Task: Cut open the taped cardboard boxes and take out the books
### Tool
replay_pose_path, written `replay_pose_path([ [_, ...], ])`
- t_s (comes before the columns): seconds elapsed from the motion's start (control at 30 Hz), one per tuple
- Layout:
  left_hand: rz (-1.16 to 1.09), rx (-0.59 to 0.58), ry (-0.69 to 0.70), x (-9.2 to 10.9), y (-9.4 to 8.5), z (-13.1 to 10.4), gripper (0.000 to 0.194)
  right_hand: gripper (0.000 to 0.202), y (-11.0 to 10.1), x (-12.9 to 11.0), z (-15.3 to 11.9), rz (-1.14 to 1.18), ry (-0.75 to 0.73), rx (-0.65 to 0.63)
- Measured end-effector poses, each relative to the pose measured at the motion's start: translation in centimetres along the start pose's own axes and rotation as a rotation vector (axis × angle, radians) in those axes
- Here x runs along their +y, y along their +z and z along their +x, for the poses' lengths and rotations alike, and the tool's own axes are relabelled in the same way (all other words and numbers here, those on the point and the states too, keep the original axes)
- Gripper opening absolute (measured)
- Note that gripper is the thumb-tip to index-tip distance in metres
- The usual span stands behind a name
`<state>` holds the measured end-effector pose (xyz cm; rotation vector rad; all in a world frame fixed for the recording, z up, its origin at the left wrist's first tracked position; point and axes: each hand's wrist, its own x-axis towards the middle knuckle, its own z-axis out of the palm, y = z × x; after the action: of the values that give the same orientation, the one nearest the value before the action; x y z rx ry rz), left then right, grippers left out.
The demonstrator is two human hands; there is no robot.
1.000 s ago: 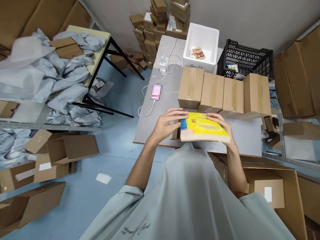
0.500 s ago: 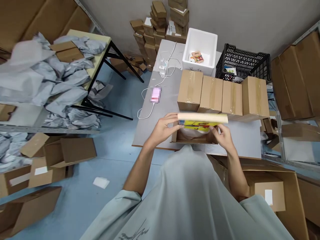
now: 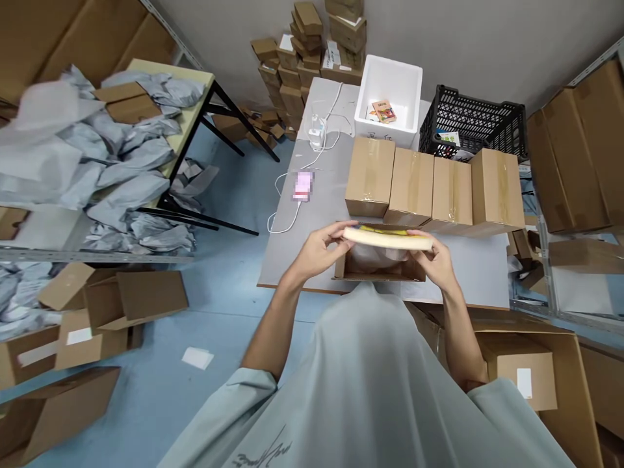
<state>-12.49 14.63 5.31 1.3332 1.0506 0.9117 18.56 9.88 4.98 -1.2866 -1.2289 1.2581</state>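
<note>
Gripping a thick yellow-covered book [image 3: 387,240] by its two short ends, the left hand [image 3: 316,252] and the right hand [image 3: 437,261] close on it with fingers and thumbs. The book is at the centre of the frame, above an open carton [image 3: 409,272], its pale page edge facing the wearer; holding both ends probably keeps its long body level and its pages from splaying. The carton sits at the near edge of the tabletop [image 3: 287,260], apparently for easy reach, with whitish wrap [image 3: 373,255] inside that likely serves as cushioning.

Right of centre, four closed cartons [image 3: 370,172] line up side by side behind it, taped seams upward, which seems to save room. Beyond them, in the upper right, a white foam box [image 3: 412,127] and a black crate [image 3: 497,117] hold small printed items. The cable [image 3: 292,225] lies left of the cartons, seemingly out of the hands' way.
</note>
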Motion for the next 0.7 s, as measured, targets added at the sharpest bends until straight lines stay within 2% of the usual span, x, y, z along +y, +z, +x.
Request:
replay_pose_path([
  [0.17, -0.058, 0.067, -0.155, 0.6, 1.0, 0.7, 0.059, 0.056, 0.9, -0.4, 0.8, 0.016, 0.129, 0.044],
  [0.3, -0.087, 0.154, -0.200, 0.6, 1.5, 1.1, 0.064, 0.062, 1.5, -0.6, 1.3, 0.026, 0.172, 0.058],
  [0.47, -0.088, 0.169, -0.170, 0.3, 1.3, 1.0, 0.069, 0.063, 1.4, -1.1, 0.9, 0.040, 0.145, 0.051],
  [0.6, -0.086, 0.082, -0.086, 0.1, 0.5, 0.4, 0.077, 0.075, 0.6, -1.5, 0.4, 0.041, 0.120, 0.052],
  [0.7, -0.122, 0.043, -0.045, -0.2, 0.4, -0.1, 0.083, 0.063, 0.2, -1.3, 0.0, -0.007, 0.089, 0.046],
])
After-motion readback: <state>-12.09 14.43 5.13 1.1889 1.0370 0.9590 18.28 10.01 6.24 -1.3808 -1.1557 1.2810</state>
